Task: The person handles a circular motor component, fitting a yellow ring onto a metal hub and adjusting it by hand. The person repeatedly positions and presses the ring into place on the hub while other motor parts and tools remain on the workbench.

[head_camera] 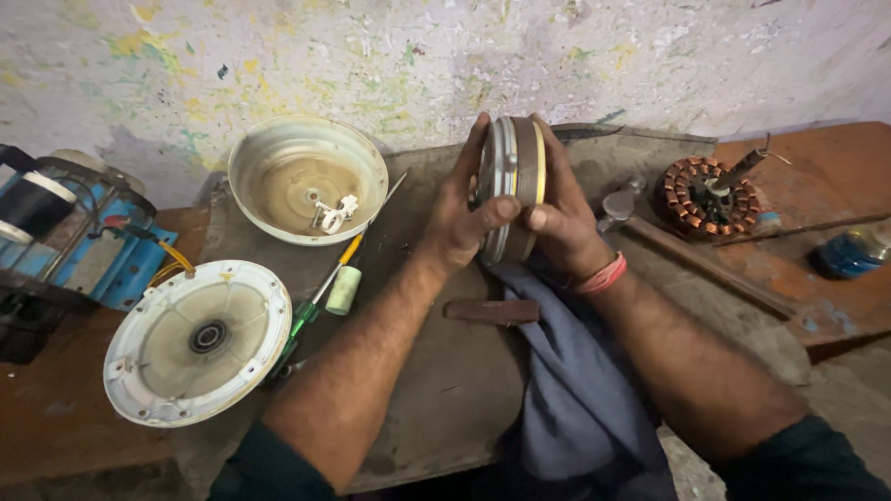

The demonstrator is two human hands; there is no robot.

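L hand + R hand clamp fan motor rotor on edge, steadying it over blue cloth; wound stator far right on worktop.

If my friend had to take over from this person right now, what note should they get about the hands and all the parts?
Left hand: grips the round metal disc on its left side, thumb across the rim.
Right hand: grips the disc's other side. Disc stands on edge, above the blue cloth.
On the bench: bowl-shaped cover at the back left, flat white cover front left, screwdriver between them, copper winding and hammer on the right.
Done: the motor lies in separate parts.
Left: the disc is in hand, joined to nothing; the other parts lie untouched.
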